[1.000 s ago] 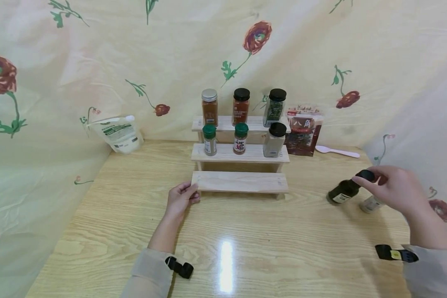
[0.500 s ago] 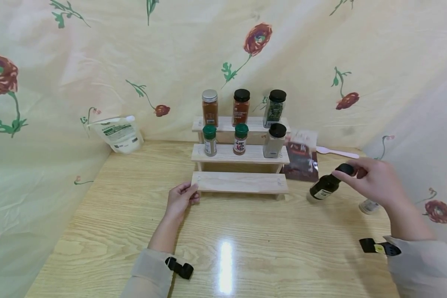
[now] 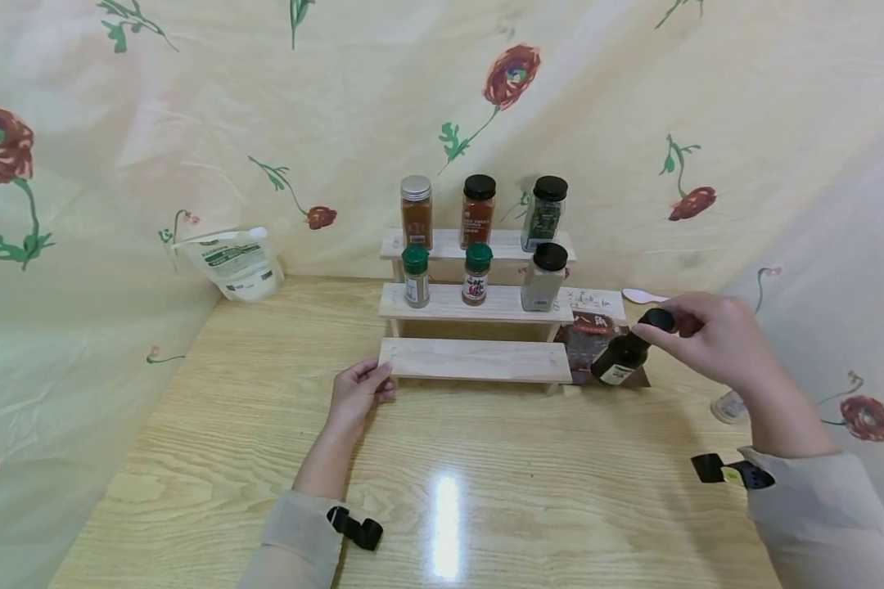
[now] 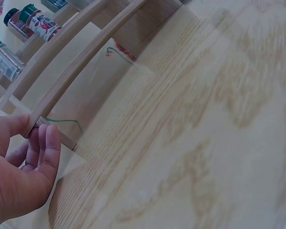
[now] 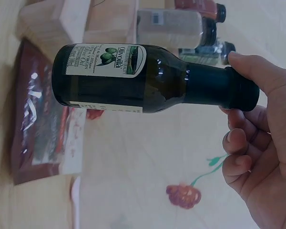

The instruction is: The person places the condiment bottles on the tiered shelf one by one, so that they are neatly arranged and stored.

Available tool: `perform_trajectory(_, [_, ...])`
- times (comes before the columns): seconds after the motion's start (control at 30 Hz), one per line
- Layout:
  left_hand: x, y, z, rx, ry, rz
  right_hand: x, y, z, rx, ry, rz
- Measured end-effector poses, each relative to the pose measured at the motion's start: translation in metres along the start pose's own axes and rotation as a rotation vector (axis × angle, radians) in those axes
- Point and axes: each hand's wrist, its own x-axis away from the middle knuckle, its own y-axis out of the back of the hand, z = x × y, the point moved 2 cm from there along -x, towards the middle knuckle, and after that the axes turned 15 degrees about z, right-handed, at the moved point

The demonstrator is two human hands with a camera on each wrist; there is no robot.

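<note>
In the head view my right hand [image 3: 714, 337] pinches the black cap of a dark olive oil bottle [image 3: 622, 357], which tilts over a brown spice bag. The right wrist view shows the bottle's label [image 5: 106, 60] with green olives. My left hand [image 3: 358, 394] grips the left end of the lowest step of a three-step wooden rack [image 3: 475, 360], thumb on top and fingers below. That step bears nothing. On the middle step stand two green-capped shakers [image 3: 416, 286] and a black-capped jar [image 3: 542, 286]; three jars [image 3: 476, 221] line the top step.
The brown spice bag [image 3: 586, 339] lies beside the rack's right end, partly behind the bottle. A pale spoon [image 3: 639, 296] lies behind it. Another small container [image 3: 727, 407] stands at the right, partly hidden by my forearm. A white pouch [image 3: 239, 266] leans at the back left.
My right hand has carried the bottle leftward toward the rack. The spice bag, upright a second ago, has fallen forward onto the table. My left hand stays put on the rack.
</note>
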Motion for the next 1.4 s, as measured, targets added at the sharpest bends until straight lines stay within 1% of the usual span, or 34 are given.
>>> perform_trajectory(0.27, [0.0, 0.001, -0.001, -0.003, 0.001, -0.001, -0.021, 0.005, 0.023, -0.009, 0.088, -0.024])
perform_trajectory(0.4, [0.001, 0.001, -0.001, -0.009, 0.003, -0.001, -0.031, 0.005, 0.037, -0.012, 0.103, -0.01])
perform_trajectory(0.53, [0.001, 0.001, -0.001, -0.004, 0.004, -0.004, -0.042, 0.0, 0.047, -0.055, 0.126, 0.016])
perform_trajectory(0.6, [0.0, 0.001, -0.001, 0.002, 0.005, -0.003, -0.047, -0.004, 0.051, -0.077, 0.157, 0.014])
perform_trajectory(0.73, [-0.001, 0.001, 0.0, 0.011, 0.004, -0.004, -0.055, -0.013, 0.062, -0.1, 0.185, 0.006])
perform_trajectory(0.97, [-0.003, 0.0, 0.001, 0.021, -0.006, -0.007, -0.07, -0.031, 0.079, -0.127, 0.194, 0.047])
perform_trajectory(1.17, [-0.003, 0.002, 0.001, 0.022, 0.002, -0.01, -0.081, -0.048, 0.089, -0.167, 0.173, 0.101])
perform_trajectory(1.4, [-0.002, 0.001, -0.001, 0.023, 0.01, -0.009, -0.093, -0.062, 0.102, -0.177, 0.162, 0.128])
